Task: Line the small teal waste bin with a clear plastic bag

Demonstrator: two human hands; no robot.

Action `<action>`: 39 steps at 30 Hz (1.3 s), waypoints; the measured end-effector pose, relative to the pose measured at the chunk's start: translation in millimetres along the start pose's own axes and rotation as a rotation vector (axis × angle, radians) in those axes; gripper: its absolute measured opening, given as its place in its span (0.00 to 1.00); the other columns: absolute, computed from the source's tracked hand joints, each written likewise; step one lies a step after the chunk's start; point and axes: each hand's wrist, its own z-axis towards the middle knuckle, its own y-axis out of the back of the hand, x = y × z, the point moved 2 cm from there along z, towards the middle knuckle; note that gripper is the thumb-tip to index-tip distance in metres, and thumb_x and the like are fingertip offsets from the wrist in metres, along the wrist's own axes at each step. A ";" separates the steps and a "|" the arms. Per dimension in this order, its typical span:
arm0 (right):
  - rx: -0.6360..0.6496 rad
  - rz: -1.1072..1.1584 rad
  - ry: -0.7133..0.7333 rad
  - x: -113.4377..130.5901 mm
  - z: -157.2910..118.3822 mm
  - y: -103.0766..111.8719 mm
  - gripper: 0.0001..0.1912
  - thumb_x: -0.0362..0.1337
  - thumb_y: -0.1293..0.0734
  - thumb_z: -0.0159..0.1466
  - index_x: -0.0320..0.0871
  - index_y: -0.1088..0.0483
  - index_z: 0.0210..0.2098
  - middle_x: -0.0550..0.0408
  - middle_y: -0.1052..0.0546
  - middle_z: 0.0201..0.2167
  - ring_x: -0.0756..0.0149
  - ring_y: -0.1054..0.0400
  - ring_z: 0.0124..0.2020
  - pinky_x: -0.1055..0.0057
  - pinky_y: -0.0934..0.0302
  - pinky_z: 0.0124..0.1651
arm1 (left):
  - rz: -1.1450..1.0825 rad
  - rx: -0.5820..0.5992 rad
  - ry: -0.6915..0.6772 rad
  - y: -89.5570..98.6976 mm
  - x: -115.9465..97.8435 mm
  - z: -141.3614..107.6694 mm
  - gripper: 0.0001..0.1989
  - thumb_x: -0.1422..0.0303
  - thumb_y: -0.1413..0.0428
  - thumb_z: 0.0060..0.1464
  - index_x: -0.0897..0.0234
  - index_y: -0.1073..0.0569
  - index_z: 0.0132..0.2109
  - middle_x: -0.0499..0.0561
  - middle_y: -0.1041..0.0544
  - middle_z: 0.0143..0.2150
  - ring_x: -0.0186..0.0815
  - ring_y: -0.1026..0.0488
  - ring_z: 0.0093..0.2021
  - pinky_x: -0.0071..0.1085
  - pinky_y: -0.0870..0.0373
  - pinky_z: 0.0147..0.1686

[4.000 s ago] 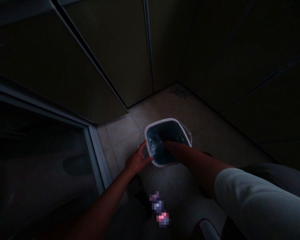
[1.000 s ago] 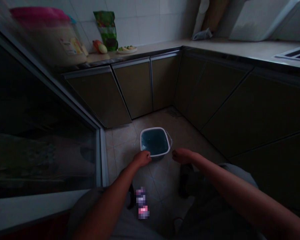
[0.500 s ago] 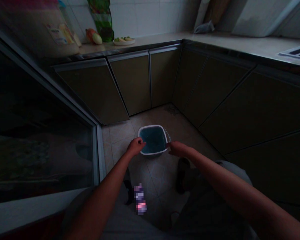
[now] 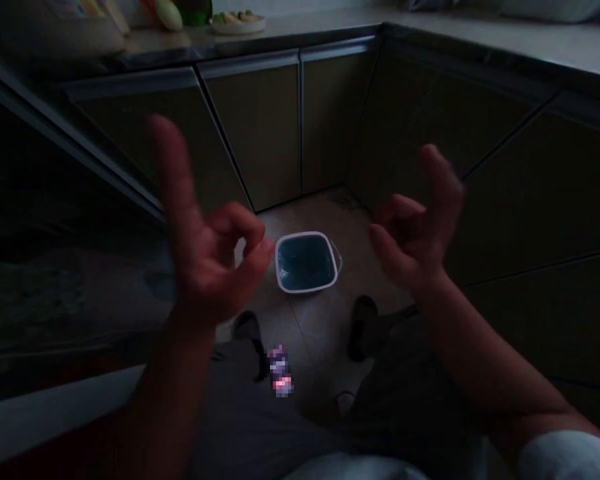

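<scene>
A: Where does the bucket (image 4: 307,291) stand?

B: On the floor (image 4: 325,327), short of the far corner where the cabinets (image 4: 253,133) meet; its inside shows dark blue-green, and how deep the contents run cannot be made out

A: And the hands?

B: Both are raised nearer the camera than the bucket. The left hand (image 4: 205,260) has its grip narrowed to a ring of thumb and bent finger; whether the tips touch is hard to tell. The right hand (image 4: 420,233) has its grip slightly parted, its fingers partly hiding one another

A: What is cut off?

B: On the table (image 4: 455,30), a container (image 4: 60,33) at the left end is cropped; the food on the plate (image 4: 237,28) by the front edge is too dim to name. On the floor, a pixelated patch (image 4: 280,371) masks something
</scene>
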 end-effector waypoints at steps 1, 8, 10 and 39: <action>0.096 -0.022 -0.027 -21.7 0.4 -8.2 0.49 0.41 0.31 0.65 0.60 0.62 0.77 0.49 0.26 0.57 0.66 0.30 0.32 0.67 0.34 0.32 | 0.020 0.063 0.030 -4.2 28.7 3.5 0.56 0.71 0.36 0.51 0.32 0.58 0.76 0.43 0.24 0.42 0.31 0.33 0.28 0.30 0.31 0.28; 0.307 -0.195 -0.145 -136.0 12.1 -36.8 0.58 0.29 0.33 0.59 0.52 0.70 0.79 0.50 0.21 0.53 0.71 0.33 0.27 0.69 0.34 0.34 | 0.005 0.132 0.361 -0.4 189.3 10.9 0.55 0.78 0.37 0.51 0.52 0.56 0.78 0.49 0.20 0.44 0.25 0.34 0.25 0.25 0.34 0.29; 0.310 -0.203 -0.130 -135.0 12.8 -38.1 0.58 0.28 0.33 0.59 0.51 0.69 0.79 0.50 0.21 0.53 0.71 0.33 0.27 0.70 0.34 0.33 | -0.017 0.129 0.338 3.3 187.8 12.7 0.56 0.80 0.37 0.52 0.53 0.59 0.78 0.46 0.20 0.40 0.25 0.33 0.26 0.24 0.35 0.30; 1.132 -0.627 -0.255 -166.2 -88.2 -120.2 0.20 0.39 0.35 0.67 0.48 0.25 0.58 0.47 0.19 0.49 0.54 0.23 0.48 0.68 0.33 0.44 | 0.754 1.266 0.602 -46.3 178.3 -76.2 0.25 0.60 0.44 0.62 0.59 0.26 0.64 0.60 0.21 0.59 0.51 0.23 0.57 0.40 0.28 0.53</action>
